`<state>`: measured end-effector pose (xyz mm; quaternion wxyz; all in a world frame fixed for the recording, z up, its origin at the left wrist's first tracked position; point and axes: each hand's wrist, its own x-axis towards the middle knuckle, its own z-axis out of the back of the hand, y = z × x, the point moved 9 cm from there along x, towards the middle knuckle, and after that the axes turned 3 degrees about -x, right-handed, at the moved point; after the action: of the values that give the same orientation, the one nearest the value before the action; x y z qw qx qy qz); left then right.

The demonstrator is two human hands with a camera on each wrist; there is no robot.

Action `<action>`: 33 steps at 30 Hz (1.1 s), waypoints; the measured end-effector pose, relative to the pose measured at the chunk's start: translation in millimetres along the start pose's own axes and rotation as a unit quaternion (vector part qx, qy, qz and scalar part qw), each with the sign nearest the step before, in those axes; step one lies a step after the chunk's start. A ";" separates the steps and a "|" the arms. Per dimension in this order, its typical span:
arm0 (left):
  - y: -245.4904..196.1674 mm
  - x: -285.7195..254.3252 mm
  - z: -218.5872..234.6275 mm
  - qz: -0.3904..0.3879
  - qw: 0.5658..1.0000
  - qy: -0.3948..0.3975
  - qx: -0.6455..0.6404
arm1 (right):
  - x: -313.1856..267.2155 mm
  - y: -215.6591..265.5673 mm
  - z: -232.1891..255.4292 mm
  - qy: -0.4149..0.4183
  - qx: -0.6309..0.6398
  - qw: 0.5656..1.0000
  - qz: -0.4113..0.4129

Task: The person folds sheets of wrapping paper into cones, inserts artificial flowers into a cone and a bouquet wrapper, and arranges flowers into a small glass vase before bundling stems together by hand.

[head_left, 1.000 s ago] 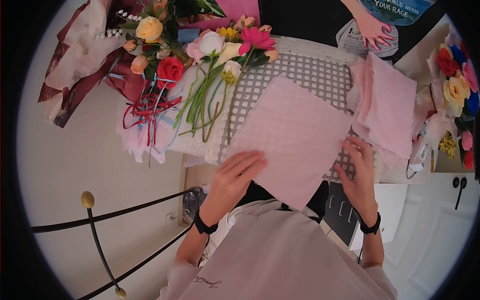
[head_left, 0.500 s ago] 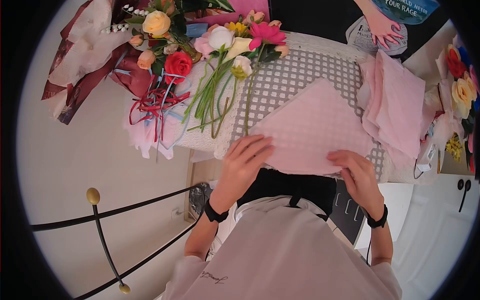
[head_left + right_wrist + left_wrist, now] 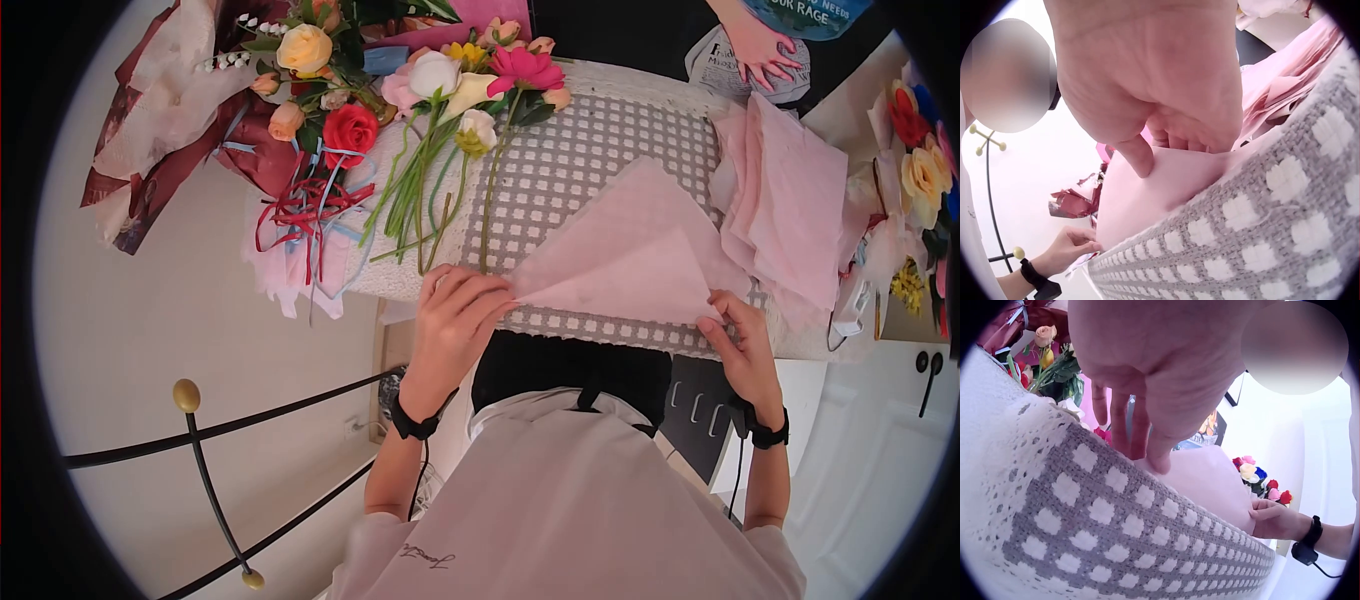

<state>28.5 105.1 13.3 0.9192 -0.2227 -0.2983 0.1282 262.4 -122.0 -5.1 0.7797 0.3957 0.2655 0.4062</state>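
Note:
A thin pink sheet of wrapping paper (image 3: 610, 260), folded over into a triangle with a second flap across its front, lies on the grey-and-white checked cloth (image 3: 590, 125). The left hand (image 3: 455, 320) pinches its left corner between thumb and fingers. At the opposite corner the right hand (image 3: 742, 345) holds the paper, thumb in front and fingers behind, as the right wrist view shows. The folded edge runs between both hands, close to the near edge of the cloth.
To the right lies a stack of pink paper sheets (image 3: 785, 205). Cut artificial flowers (image 3: 435, 75) with green stems lie at the left, beside a wrapped bouquet (image 3: 305, 50) and red ribbons (image 3: 315, 200). More flowers (image 3: 925, 170) stand far right. A black metal rail (image 3: 290, 430) is at lower left.
The sheet, first flat with a corner toward the body, was folded up and away into a triangle. Its near edge moved away from the body, and the right hand moved to the right corner.

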 end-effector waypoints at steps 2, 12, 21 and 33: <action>1.9 -0.9 -0.2 0.009 1.000 0.006 -0.012 | -1.7 -5.4 1.9 0.006 0.001 1.000 -0.010; 11.7 -6.0 -7.1 0.113 0.992 0.016 -0.061 | -3.6 11.9 -1.3 -0.083 -0.043 0.996 0.014; 11.8 -9.4 -10.1 0.144 0.989 0.004 -0.035 | -1.0 6.6 -0.8 -0.116 -0.022 0.993 0.021; 5.3 -8.2 -8.0 0.167 0.986 0.017 0.002 | 1.7 11.5 -2.2 -0.129 -0.062 0.988 0.051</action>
<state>26.4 104.0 0.9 0.8902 -0.2695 -0.2411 0.2772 256.8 -115.6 3.1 0.8085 0.4092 0.1163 0.4067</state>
